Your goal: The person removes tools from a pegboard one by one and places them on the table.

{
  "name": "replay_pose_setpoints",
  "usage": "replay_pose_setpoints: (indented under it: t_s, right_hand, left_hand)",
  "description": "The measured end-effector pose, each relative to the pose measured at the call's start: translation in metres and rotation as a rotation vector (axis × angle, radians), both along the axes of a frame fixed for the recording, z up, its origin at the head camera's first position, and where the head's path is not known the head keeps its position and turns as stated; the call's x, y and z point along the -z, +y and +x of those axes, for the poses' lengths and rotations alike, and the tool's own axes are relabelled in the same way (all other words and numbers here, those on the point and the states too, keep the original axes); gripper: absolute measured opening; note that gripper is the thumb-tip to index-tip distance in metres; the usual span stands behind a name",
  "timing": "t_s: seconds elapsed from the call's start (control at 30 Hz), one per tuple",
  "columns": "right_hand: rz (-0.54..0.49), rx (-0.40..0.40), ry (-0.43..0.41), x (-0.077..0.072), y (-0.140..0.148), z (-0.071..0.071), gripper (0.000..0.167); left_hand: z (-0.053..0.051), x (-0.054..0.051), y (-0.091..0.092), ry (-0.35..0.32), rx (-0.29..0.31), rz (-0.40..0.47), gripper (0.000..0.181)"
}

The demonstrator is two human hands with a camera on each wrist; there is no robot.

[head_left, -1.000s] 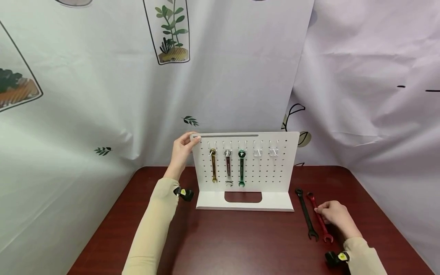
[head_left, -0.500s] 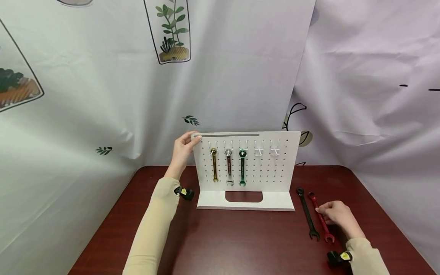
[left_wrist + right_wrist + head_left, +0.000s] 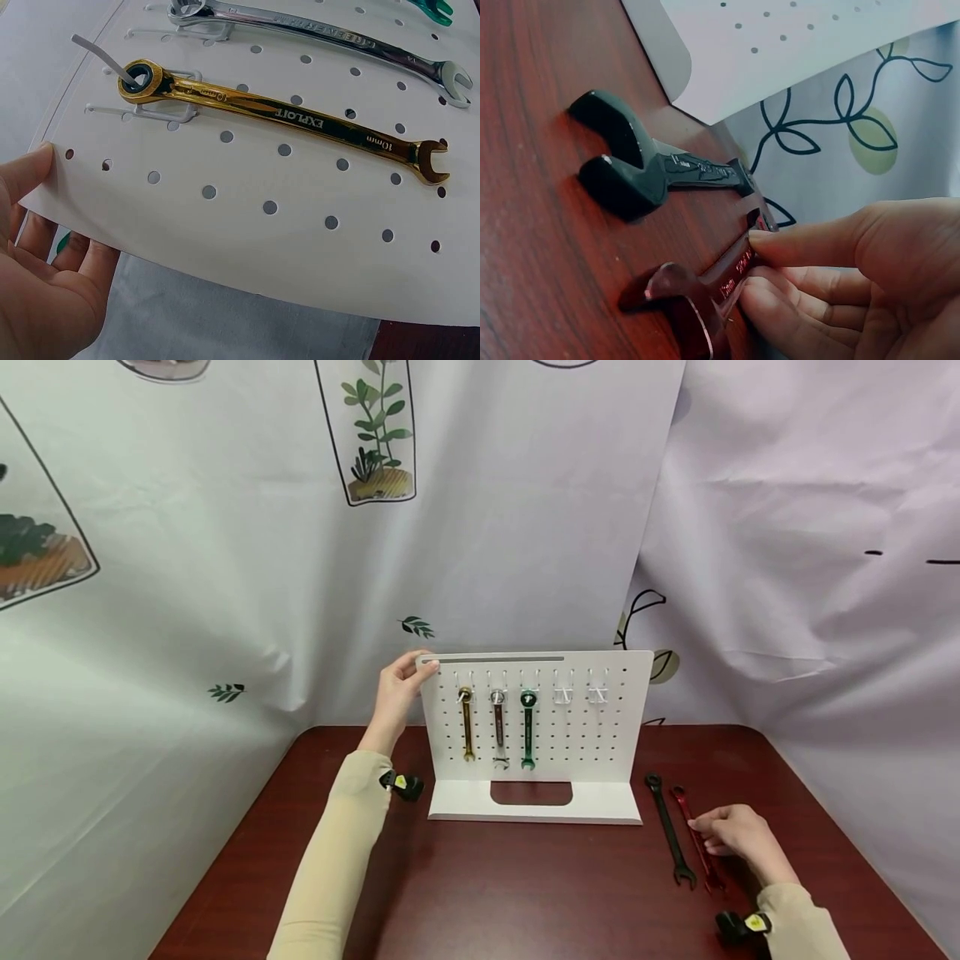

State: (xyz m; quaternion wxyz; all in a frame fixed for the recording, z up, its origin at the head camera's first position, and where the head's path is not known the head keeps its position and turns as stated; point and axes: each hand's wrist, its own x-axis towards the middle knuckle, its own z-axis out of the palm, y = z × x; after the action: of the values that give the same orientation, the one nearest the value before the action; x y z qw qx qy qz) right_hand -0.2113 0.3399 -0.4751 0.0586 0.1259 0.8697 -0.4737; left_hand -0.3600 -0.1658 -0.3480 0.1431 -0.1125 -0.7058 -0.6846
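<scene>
My left hand (image 3: pixel 395 697) holds the top left corner of a white pegboard stand (image 3: pixel 585 752), thumb in front and fingers behind. Hung on its hooks are a gold combination wrench (image 3: pixel 285 116), a silver wrench (image 3: pixel 322 34) and a green wrench (image 3: pixel 528 731). At the right of the table my right hand (image 3: pixel 738 837) pinches a red wrench (image 3: pixel 731 266) by the shaft between thumb and fingers. The red wrench's open end looks rolled partly onto its side. Just left of it lies a black wrench (image 3: pixel 622 161), apart from the hand.
Two clear hooks (image 3: pixel 597 693) on the board's right side carry nothing. The dark red-brown table (image 3: pixel 525 893) runs in front of the stand. A patterned white cloth (image 3: pixel 525 527) hangs close behind and along both sides.
The red wrench has turned a little in my right hand, so its open end shows darker and narrower. My left hand keeps its hold on the board corner.
</scene>
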Motion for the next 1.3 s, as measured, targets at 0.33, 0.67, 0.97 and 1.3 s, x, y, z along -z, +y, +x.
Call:
replay_pose_setpoints:
  t_s: [0.33, 0.67, 0.97, 1.3]
  right_hand:
    - [-0.011, 0.008, -0.004, 0.0, 0.0, 0.0, 0.027]
    - [-0.016, 0.011, -0.008, 0.001, 0.0, 0.001, 0.027]
    - [-0.026, -0.013, -0.018, -0.003, 0.001, 0.0, 0.032]
    - [0.012, -0.098, 0.154, -0.014, -0.009, -0.002, 0.047]
  left_hand:
    - [0.0, 0.0, 0.0, 0.0, -0.004, -0.014, 0.039]
    - [0.001, -0.001, 0.0, -0.01, 0.0, -0.004, 0.041]
    - [0.001, -0.001, 0.0, -0.01, -0.008, -0.007, 0.039]
    - [0.001, -0.001, 0.0, -0.004, -0.013, -0.008, 0.037]
